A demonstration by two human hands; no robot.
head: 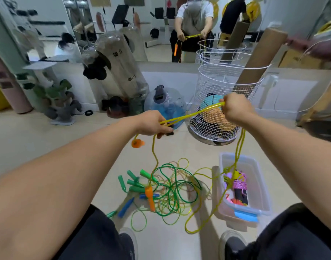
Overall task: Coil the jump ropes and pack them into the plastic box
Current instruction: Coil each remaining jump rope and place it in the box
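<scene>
The yellow jump rope [194, 113] is stretched taut between my two hands. My left hand [153, 123] has its grip pinched on the strands, an orange handle [137, 143] dangling just below. My right hand [234, 107], at two o'clock from it, is clenched around the rope's loops. Slack trails down at five o'clock into the plastic box [254, 186] on the floor [48, 147], beside a tangled pile of ropes [172, 192].

Two hands: left [153, 124], right [234, 107], one yellow rope [194, 112] strung between. Below left hand: two orange handles [138, 143], about five green handles [132, 182], two blue handles [126, 207]. Below right hand: one box [258, 184]. Beyond it: one wire basket [222, 79].
</scene>
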